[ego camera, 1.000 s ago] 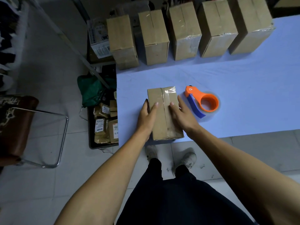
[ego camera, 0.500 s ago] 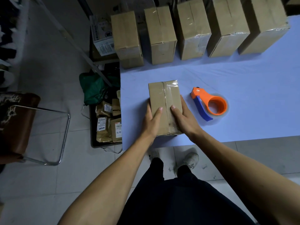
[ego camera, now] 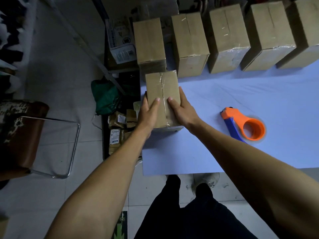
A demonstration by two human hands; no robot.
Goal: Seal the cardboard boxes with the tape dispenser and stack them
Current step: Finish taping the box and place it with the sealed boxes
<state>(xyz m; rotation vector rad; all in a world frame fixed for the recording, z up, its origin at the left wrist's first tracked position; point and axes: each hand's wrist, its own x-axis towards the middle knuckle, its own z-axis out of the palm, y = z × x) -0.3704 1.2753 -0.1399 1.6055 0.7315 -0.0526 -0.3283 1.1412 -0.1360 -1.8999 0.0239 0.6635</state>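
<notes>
A taped cardboard box (ego camera: 161, 87) is held between both my hands near the left edge of the blue table (ego camera: 224, 97). My left hand (ego camera: 148, 112) grips its left side and my right hand (ego camera: 183, 109) grips its right side, each with the thumb on top. Clear tape runs along the top seam. The box's far end lies just before the leftmost box (ego camera: 149, 40) in a back row of several cardboard boxes. An orange and blue tape dispenser (ego camera: 248, 127) lies on the table to the right of my right forearm.
On the floor left of the table stand a dark crate of small packages (ego camera: 119, 131), a green bag (ego camera: 105, 97) and a printed carton (ego camera: 120, 40). A brown chair with a metal frame (ego camera: 25, 135) stands further left. My legs and shoes are below the table's near edge.
Both hands have carried the box away from the table's near edge toward the back left, up to the row of boxes. The tape dispenser has stayed where it lay.
</notes>
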